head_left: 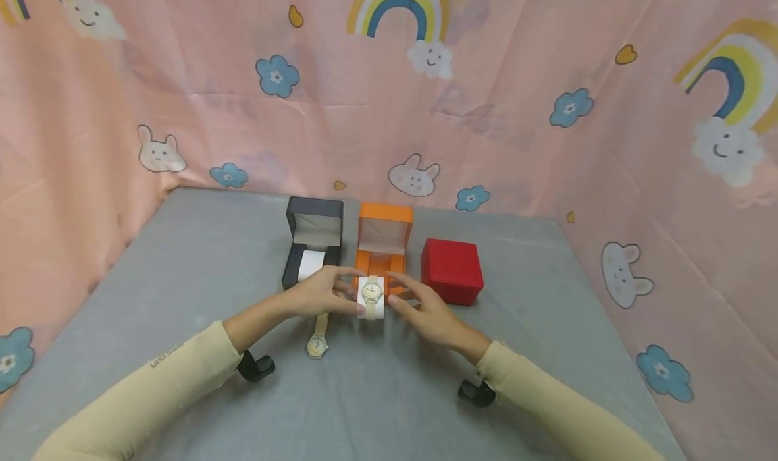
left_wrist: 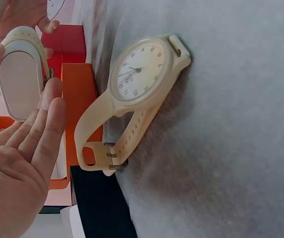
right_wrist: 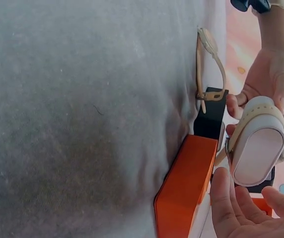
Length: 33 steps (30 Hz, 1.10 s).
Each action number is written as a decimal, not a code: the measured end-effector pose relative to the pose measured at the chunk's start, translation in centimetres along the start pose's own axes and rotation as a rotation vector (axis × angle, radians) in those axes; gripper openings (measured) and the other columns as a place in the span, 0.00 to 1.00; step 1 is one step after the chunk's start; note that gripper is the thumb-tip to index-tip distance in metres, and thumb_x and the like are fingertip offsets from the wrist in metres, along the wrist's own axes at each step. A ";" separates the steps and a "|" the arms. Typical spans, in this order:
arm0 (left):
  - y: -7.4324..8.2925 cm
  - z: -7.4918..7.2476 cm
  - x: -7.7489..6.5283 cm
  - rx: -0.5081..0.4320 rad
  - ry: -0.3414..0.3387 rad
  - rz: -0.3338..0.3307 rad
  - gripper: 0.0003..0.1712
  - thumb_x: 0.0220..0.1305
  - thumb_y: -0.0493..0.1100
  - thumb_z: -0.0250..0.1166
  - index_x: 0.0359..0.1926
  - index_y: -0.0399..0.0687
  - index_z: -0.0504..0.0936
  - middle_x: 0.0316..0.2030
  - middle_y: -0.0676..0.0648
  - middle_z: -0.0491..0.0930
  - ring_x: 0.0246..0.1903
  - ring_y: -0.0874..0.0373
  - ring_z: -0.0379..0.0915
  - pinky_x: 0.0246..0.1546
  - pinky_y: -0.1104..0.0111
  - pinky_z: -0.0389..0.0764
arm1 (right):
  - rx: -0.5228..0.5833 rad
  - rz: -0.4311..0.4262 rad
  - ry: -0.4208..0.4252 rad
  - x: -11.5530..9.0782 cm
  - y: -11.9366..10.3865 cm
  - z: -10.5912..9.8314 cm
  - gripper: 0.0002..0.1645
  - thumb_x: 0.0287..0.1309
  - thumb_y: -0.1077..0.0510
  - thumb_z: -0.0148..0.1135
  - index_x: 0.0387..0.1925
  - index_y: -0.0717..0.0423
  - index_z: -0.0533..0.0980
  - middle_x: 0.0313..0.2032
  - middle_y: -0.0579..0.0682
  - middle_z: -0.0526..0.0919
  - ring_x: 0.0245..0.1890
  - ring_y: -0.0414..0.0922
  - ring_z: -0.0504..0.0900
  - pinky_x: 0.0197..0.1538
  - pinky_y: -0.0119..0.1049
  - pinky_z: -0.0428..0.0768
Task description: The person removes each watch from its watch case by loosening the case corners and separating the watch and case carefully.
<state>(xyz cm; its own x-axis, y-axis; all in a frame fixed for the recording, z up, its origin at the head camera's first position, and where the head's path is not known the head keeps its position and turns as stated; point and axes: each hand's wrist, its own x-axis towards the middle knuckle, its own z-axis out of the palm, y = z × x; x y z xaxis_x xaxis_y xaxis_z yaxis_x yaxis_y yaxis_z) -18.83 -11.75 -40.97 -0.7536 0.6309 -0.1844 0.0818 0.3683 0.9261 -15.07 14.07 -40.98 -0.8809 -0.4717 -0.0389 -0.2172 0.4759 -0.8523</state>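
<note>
Pink rainbow-printed cloth (head_left: 504, 56) hangs behind a grey desk (head_left: 200, 258), and in front of an open orange box (head_left: 386, 210) I see a pale watch (head_left: 372, 291) strapped round a white cushion (right_wrist: 257, 157). The left hand (head_left: 322, 292) pinches that cushion in its grip; the right hand (head_left: 428, 316) has its grip spread just beside it. Another watch (head_left: 317, 346) rests on the desk near the left hand. An open black box (head_left: 316, 206) and a closed red box (head_left: 451, 272) flank the orange one.

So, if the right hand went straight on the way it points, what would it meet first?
Probably the oval-ended white cushion wearing a round, cream-strapped watch, held by the left hand: it sits just ahead of the right hand. Depth there is hard to judge.
</note>
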 end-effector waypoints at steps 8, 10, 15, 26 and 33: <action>-0.1 0.1 0.1 -0.006 -0.016 0.013 0.47 0.62 0.43 0.72 0.74 0.29 0.59 0.49 0.36 0.85 0.42 0.53 0.87 0.46 0.59 0.86 | -0.003 -0.015 -0.039 0.0 -0.1 0.6 0.46 0.65 0.51 0.66 0.78 0.46 0.56 0.71 0.55 0.67 0.60 0.56 0.77 0.53 0.45 0.83; 0.0 0.1 0.1 -0.005 -0.018 0.018 0.47 0.62 0.43 0.72 0.74 0.29 0.59 0.49 0.35 0.85 0.41 0.53 0.87 0.46 0.59 0.86 | -0.009 -0.028 -0.042 0.0 -0.1 0.8 0.49 0.63 0.52 0.69 0.79 0.48 0.55 0.73 0.54 0.65 0.61 0.55 0.76 0.53 0.45 0.83; -0.3 0.3 0.1 0.004 -0.017 0.028 0.46 0.62 0.43 0.72 0.73 0.28 0.59 0.48 0.36 0.86 0.41 0.52 0.87 0.44 0.62 0.86 | -0.022 -0.041 -0.051 0.2 0.0 1.3 0.54 0.59 0.50 0.72 0.79 0.49 0.52 0.71 0.52 0.65 0.59 0.52 0.74 0.51 0.43 0.82; -0.5 1.0 0.0 0.017 -0.009 0.014 0.44 0.61 0.43 0.72 0.72 0.31 0.62 0.46 0.39 0.87 0.39 0.54 0.86 0.43 0.64 0.86 | -0.010 -0.068 -0.051 0.4 0.0 2.2 0.56 0.56 0.52 0.75 0.79 0.51 0.53 0.67 0.53 0.70 0.52 0.50 0.74 0.40 0.35 0.83; -0.3 1.1 -0.1 0.012 0.000 0.020 0.44 0.62 0.44 0.72 0.72 0.32 0.63 0.47 0.38 0.87 0.41 0.54 0.87 0.45 0.62 0.86 | 0.011 -0.031 -0.024 0.6 -0.1 2.4 0.54 0.57 0.53 0.74 0.78 0.50 0.55 0.63 0.52 0.73 0.49 0.48 0.75 0.39 0.31 0.82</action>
<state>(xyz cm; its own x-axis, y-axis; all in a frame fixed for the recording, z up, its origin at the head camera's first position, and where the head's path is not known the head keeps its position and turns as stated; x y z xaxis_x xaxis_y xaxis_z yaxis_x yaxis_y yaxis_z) -18.12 -11.17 -41.60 -0.7514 0.6385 -0.1662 0.1048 0.3643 0.9254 -14.59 11.90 -42.15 -0.8633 -0.5041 -0.0247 -0.2398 0.4527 -0.8588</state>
